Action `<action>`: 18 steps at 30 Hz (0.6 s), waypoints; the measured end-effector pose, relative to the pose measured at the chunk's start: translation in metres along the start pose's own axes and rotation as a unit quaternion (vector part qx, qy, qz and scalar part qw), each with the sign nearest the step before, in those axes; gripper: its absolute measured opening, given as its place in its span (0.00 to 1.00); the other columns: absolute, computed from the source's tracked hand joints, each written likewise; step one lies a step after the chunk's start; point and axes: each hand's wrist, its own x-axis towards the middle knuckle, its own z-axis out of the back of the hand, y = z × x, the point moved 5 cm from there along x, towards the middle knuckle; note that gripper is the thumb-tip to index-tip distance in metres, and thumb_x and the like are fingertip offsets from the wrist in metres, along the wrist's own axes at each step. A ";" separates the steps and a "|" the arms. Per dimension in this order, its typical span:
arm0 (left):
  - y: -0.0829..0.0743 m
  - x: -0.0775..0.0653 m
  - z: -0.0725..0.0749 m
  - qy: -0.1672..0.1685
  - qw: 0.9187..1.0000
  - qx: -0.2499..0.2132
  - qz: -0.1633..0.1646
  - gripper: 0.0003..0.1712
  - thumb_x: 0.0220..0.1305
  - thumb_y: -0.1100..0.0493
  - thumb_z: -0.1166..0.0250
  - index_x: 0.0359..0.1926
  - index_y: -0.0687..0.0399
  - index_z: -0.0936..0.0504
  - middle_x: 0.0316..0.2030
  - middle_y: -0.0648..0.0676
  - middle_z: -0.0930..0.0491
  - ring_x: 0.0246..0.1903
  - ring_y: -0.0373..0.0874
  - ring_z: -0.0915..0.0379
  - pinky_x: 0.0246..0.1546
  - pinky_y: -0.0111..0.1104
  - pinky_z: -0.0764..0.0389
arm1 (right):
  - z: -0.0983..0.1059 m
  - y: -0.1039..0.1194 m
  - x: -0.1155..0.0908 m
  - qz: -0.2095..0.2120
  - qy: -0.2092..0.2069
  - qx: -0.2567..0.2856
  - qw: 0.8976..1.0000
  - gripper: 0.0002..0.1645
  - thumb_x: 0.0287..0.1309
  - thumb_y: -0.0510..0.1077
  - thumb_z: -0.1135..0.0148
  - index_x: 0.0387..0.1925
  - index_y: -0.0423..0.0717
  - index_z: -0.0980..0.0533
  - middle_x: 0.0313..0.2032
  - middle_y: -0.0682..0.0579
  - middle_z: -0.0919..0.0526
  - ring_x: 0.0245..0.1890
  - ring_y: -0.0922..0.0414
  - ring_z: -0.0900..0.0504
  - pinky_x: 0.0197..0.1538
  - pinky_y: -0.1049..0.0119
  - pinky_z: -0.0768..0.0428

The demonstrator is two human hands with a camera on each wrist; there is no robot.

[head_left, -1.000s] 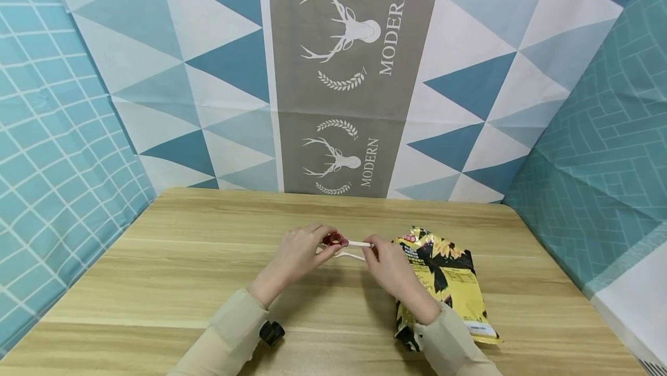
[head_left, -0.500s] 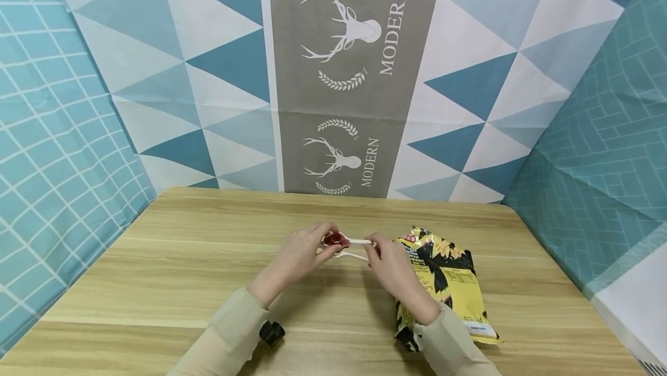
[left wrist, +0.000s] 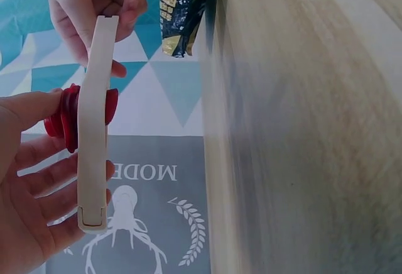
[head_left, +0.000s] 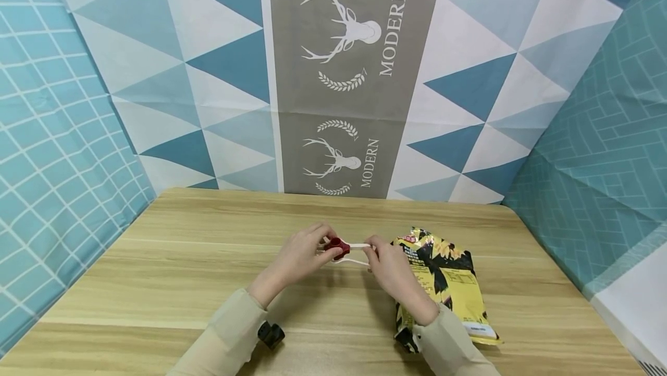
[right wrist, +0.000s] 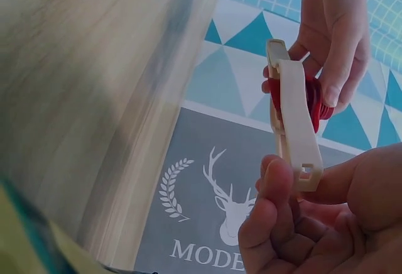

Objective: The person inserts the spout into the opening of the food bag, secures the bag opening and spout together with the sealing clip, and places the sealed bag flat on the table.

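Observation:
Above the table, both hands hold a white plastic clip [head_left: 358,245] with two long arms and a red, cap-like piece [head_left: 340,247] between them. My left hand [head_left: 302,253] pinches the red piece; in the left wrist view the thumb presses it, with the other fingers behind the clip. The far end of the clip is pinched by my right hand [head_left: 391,266], whose thumb and fingers show close in the right wrist view at the clip's notched end [right wrist: 306,172]. Beneath the right forearm lies a yellow and black snack bag [head_left: 464,295], partly covered by it.
The wooden table [head_left: 172,283] runs back to a patterned cloth wall [head_left: 333,98]. Tiled cloth [head_left: 57,150] borders the left and green cloth [head_left: 599,150] the right. A black item [head_left: 271,334] sits by the left cuff.
The red piece has tilted, so less of its hollow face shows in the head view. The white arms have shifted slightly toward me. Both forearms and the bag have hardly moved.

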 end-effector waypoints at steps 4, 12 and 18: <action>0.000 0.000 -0.001 0.008 1.000 -0.008 0.005 0.10 0.56 0.48 0.36 0.35 0.45 0.23 0.32 0.41 0.24 0.31 0.32 0.25 0.30 0.24 0.27 | -0.001 0.001 -0.002 0.016 -0.003 -0.017 1.000 0.09 0.63 0.41 0.49 0.37 0.40 0.25 0.13 0.56 0.29 0.10 0.64 0.33 0.14 0.71 0.36; -0.001 0.000 0.003 -0.008 1.000 -0.002 -0.004 0.08 0.55 0.49 0.36 0.34 0.42 0.24 0.31 0.39 0.24 0.31 0.31 0.27 0.28 0.25 0.30 | -0.006 -0.001 -0.004 -0.002 0.021 -0.029 0.999 0.10 0.62 0.41 0.49 0.36 0.39 0.24 0.13 0.56 0.32 0.09 0.63 0.38 0.13 0.73 0.39; 0.000 -0.001 0.003 -0.005 1.000 -0.001 -0.009 0.08 0.56 0.49 0.36 0.34 0.43 0.24 0.30 0.38 0.25 0.30 0.29 0.28 0.27 0.24 0.30 | -0.012 0.000 -0.006 0.001 0.052 -0.062 0.997 0.08 0.59 0.40 0.46 0.33 0.41 0.23 0.19 0.55 0.27 0.15 0.62 0.35 0.20 0.70 0.35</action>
